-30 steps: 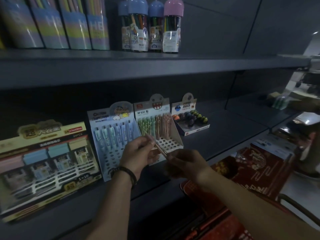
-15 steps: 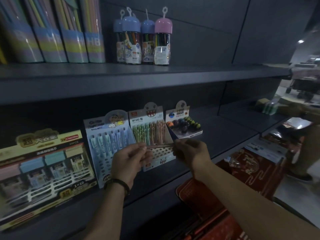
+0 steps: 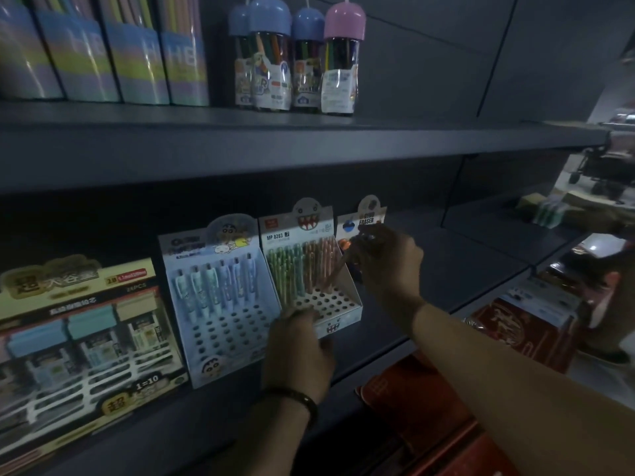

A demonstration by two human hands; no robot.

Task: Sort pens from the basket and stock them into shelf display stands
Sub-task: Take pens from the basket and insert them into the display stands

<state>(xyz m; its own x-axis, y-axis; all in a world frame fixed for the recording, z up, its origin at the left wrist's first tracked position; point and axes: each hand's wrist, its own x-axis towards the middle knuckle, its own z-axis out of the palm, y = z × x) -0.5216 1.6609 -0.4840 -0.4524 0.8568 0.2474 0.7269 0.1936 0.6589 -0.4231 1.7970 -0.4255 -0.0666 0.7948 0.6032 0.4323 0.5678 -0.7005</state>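
On the lower shelf stand two pen display stands: a pale blue cartoon stand [image 3: 220, 304] with several blue pens, and a white shark-mouth stand [image 3: 311, 269] holding green and orange pens. My right hand [image 3: 386, 266] is raised at that stand's right side, shut on an orange pen [image 3: 340, 266] that slants down into the stand's hole grid. My left hand [image 3: 299, 352] rests against the front lower edge of the shark-mouth stand, fingers curled on it. The basket is not clearly visible.
An eraser display [image 3: 364, 221] stands just behind my right hand. A large yellow refill box [image 3: 79, 338] fills the shelf's left. The upper shelf [image 3: 309, 146] carries pencil tubes [image 3: 299, 56] and HB boxes [image 3: 103, 49]. Red packages [image 3: 515, 331] lie low right.
My hands have separated. The right one carried the orange pen up and right to the shark-mouth stand, and the left one dropped to the stand's front edge.
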